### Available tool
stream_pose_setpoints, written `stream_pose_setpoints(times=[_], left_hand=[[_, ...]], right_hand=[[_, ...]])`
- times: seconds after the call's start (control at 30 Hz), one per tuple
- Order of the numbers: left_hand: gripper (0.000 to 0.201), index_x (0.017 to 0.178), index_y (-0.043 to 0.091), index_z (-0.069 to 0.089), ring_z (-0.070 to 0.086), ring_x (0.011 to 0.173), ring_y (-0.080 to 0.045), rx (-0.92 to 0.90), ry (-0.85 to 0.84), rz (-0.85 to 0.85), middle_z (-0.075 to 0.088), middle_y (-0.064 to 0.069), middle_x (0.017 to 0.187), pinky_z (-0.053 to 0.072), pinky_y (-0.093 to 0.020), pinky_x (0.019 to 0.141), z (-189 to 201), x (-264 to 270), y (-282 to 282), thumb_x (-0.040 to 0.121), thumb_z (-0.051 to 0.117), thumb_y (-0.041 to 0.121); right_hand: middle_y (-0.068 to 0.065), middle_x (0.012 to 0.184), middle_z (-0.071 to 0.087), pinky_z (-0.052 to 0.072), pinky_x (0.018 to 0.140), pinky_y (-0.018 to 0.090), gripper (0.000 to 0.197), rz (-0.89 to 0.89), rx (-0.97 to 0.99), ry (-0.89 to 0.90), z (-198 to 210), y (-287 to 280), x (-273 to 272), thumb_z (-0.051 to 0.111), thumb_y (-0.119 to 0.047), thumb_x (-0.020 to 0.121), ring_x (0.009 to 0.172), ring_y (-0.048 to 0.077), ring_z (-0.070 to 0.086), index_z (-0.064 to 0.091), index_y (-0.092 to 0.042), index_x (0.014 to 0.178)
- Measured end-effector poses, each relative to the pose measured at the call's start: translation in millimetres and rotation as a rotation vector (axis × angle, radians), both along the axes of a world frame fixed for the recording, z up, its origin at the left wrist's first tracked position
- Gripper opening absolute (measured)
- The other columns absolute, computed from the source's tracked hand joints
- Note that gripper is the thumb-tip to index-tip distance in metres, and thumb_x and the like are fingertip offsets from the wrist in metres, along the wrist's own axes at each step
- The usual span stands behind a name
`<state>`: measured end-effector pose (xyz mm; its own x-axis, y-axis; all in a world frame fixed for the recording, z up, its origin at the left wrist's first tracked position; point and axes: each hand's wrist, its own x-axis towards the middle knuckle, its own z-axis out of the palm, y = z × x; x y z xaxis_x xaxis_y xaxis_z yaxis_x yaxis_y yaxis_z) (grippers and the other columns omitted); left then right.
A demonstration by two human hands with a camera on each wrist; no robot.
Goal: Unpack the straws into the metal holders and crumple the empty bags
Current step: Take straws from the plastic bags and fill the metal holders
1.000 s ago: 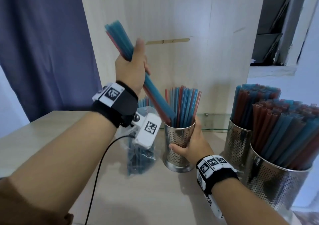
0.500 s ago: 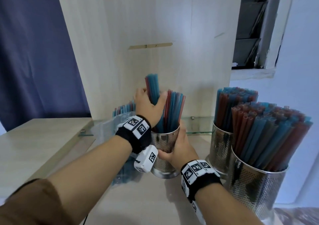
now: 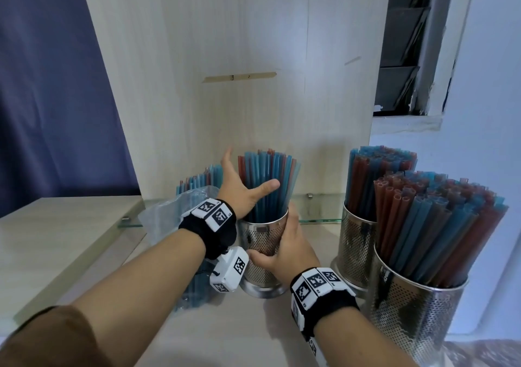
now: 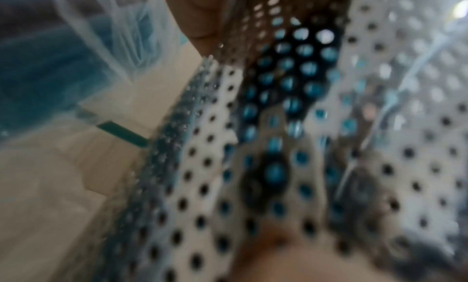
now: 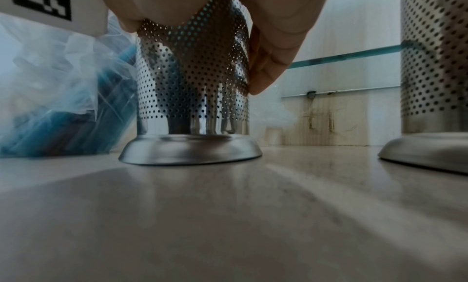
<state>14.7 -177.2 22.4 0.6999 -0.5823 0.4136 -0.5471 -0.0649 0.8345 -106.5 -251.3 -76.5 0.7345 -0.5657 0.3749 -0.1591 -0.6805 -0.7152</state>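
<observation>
A perforated metal holder (image 3: 260, 242) (image 5: 192, 82) (image 4: 303, 146) stands upright on the counter, part filled with blue and red straws (image 3: 267, 180). My right hand (image 3: 284, 251) grips its side, thumb at the front and fingers round the right. My left hand (image 3: 242, 189) is spread open, thumb across the front of the straws and fingers behind them, holding nothing. A clear plastic bag (image 3: 174, 214) (image 5: 58, 90) with more blue straws leans just left of the holder, partly hidden by my left forearm.
Two more metal holders (image 3: 356, 242) (image 3: 420, 318) packed with straws stand to the right, close together. A wooden panel (image 3: 239, 84) rises right behind. A glass strip (image 3: 318, 208) runs along its foot. Pale counter (image 5: 228, 216) stretches toward me.
My left hand brought a bundle of straws down into the holder, let go and spread open against them. My right hand has kept its grip on the holder.
</observation>
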Motion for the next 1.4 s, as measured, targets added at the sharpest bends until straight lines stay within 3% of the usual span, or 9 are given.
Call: stream_pose_setpoints(times=[0.1,0.2,0.37,0.53,0.73,0.87,1.0,1.2,1.4], left_hand=[[0.084,0.137,0.015,0.043,0.06,0.115,-0.018,-0.066,0.041,0.026,0.06,0.004,0.12,0.049,-0.024,0.085,-0.4,8.4,-4.5,0.068,0.084,0.04],[0.052,0.127,0.013,0.056,0.063,0.11,-0.018,-0.141,0.047,0.101,0.064,0.004,0.111,0.045,-0.023,0.08,8.7,8.8,-6.1,0.086,0.07,0.041],[0.099,0.152,0.018,0.02,0.04,0.137,-0.026,-0.01,0.132,0.036,0.036,-0.009,0.153,0.029,-0.038,0.11,15.0,1.6,2.1,0.075,0.025,0.08],[0.14,0.151,0.027,0.009,0.046,0.129,-0.018,0.097,0.061,-0.08,0.041,0.001,0.143,0.039,-0.039,0.109,-2.6,8.5,4.2,0.041,0.087,0.065],[0.084,0.141,0.016,0.039,0.058,0.118,-0.018,0.011,0.0,0.102,0.059,0.001,0.128,0.048,-0.032,0.097,-1.4,9.8,1.4,0.073,0.083,0.039],[0.108,0.154,0.024,0.001,0.043,0.135,-0.023,0.01,-0.054,0.095,0.039,-0.005,0.15,0.039,-0.036,0.104,18.5,-1.0,14.5,0.079,0.074,0.047],[0.101,0.154,0.029,0.001,0.026,0.143,-0.022,-0.115,-0.198,0.222,0.025,-0.004,0.156,0.028,-0.045,0.115,44.4,-4.3,42.9,0.079,0.062,0.062],[0.139,0.153,0.026,-0.016,-0.003,0.149,-0.035,0.47,-0.046,0.504,-0.006,-0.015,0.163,0.011,-0.059,0.118,31.1,43.6,71.6,0.054,0.062,0.088],[0.155,0.15,0.025,-0.014,0.039,0.134,-0.043,0.489,0.161,0.378,0.026,-0.022,0.155,0.039,-0.057,0.106,-26.3,46.1,79.9,0.041,0.09,0.061]], right_hand=[[0.001,0.149,0.038,0.047,0.102,0.039,0.131,0.001,0.015,-0.022,0.2,1.4,-0.7,0.081,-0.062,0.058,0.129,0.02,0.05,-0.008,-0.035,0.149],[-0.001,0.15,0.036,0.046,0.103,0.038,0.132,-0.001,0.023,-0.012,1.5,1.2,-2.0,0.078,-0.069,0.056,0.13,0.019,0.048,-0.008,-0.034,0.15],[0.0,0.15,0.037,0.047,0.103,0.04,0.132,-0.007,0.005,0.004,1.8,0.6,-1.8,0.08,-0.066,0.057,0.13,0.02,0.048,-0.009,-0.035,0.15],[0.002,0.147,0.04,0.047,0.103,0.04,0.129,-0.021,0.006,0.011,0.4,-0.2,0.0,0.082,-0.06,0.059,0.127,0.022,0.051,-0.006,-0.034,0.15],[0.001,0.149,0.039,0.047,0.103,0.04,0.129,-0.011,0.011,-0.021,-0.6,0.7,-1.1,0.08,-0.061,0.057,0.128,0.02,0.05,-0.008,-0.038,0.149],[0.001,0.15,0.037,0.047,0.104,0.042,0.129,-0.005,0.014,-0.006,0.6,-0.9,-0.8,0.082,-0.06,0.057,0.13,0.021,0.049,-0.008,-0.039,0.148],[0.0,0.15,0.038,0.048,0.103,0.042,0.132,-0.006,0.016,-0.005,-0.9,-3.5,0.2,0.081,-0.064,0.054,0.13,0.02,0.049,-0.008,-0.039,0.148],[0.001,0.152,0.036,0.045,0.107,0.043,0.131,0.003,0.013,-0.004,0.2,-3.1,-0.9,0.085,-0.058,0.058,0.134,0.02,0.045,-0.008,-0.039,0.149],[0.002,0.152,0.037,0.045,0.107,0.038,0.131,-0.005,0.006,0.0,2.8,-0.7,-2.2,0.085,-0.055,0.061,0.133,0.02,0.046,-0.007,-0.032,0.151]])
